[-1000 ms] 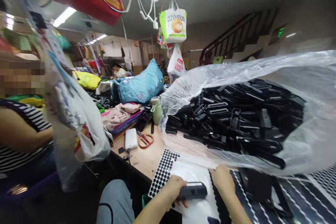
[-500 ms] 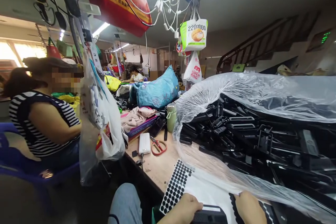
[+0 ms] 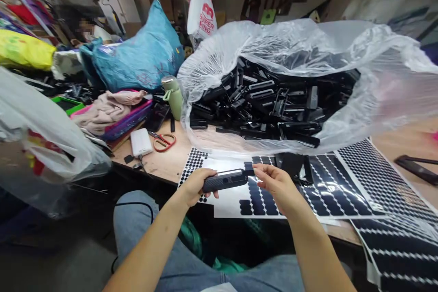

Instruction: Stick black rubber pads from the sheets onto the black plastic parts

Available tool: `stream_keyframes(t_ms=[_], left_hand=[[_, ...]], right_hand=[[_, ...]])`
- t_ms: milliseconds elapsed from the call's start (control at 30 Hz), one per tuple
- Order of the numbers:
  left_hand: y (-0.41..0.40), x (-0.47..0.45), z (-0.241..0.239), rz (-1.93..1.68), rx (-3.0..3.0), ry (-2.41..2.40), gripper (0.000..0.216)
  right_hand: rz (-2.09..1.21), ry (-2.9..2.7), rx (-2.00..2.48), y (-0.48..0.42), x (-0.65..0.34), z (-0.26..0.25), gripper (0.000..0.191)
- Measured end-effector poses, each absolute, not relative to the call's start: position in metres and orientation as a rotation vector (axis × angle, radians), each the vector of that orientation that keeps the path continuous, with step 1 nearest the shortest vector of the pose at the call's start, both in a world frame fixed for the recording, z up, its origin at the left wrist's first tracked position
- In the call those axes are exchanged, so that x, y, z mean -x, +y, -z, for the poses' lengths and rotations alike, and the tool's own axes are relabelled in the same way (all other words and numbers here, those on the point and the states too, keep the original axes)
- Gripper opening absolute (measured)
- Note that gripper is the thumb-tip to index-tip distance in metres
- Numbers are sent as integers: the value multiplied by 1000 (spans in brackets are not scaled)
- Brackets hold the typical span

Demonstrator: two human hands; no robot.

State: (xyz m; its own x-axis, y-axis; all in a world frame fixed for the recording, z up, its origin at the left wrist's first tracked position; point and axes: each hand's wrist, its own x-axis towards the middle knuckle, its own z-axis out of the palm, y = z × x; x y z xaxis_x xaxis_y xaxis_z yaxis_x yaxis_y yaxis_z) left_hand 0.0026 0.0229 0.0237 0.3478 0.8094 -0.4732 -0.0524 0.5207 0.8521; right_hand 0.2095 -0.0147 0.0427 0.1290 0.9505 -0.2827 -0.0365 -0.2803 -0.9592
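Cluttered workbench [image 3: 171,164], sticker sheets [image 3: 328,191] near — left hand [image 3: 196,185] clasps a black casing [image 3: 224,180] level, steadying it while right hand [image 3: 278,185] pinches its end.

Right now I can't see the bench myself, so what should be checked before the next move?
1. Left hand grips the black part: ok.
2. Right hand fingertips meet at the part's end: ok.
3. Something pinched between those fingertips: cannot tell.
4. Sticker sheet lies under both hands: ok.
5. Plastic bag of black pieces is open toward the person: ok.
6. Scissors lie apart from the hands: ok.
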Motion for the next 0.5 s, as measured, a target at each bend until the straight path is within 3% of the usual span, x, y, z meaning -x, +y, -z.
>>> stream_keyframes(t_ms=[167,500], left_hand=[[10,-16,-29,-594,-915,1048,24],[-4,-26,-23,-584,-958,1064,24]], right_hand=[[-1497,-897,1412,-34,-213,-34,31],[-1421,-890,1434,-50,-213,-18,30]])
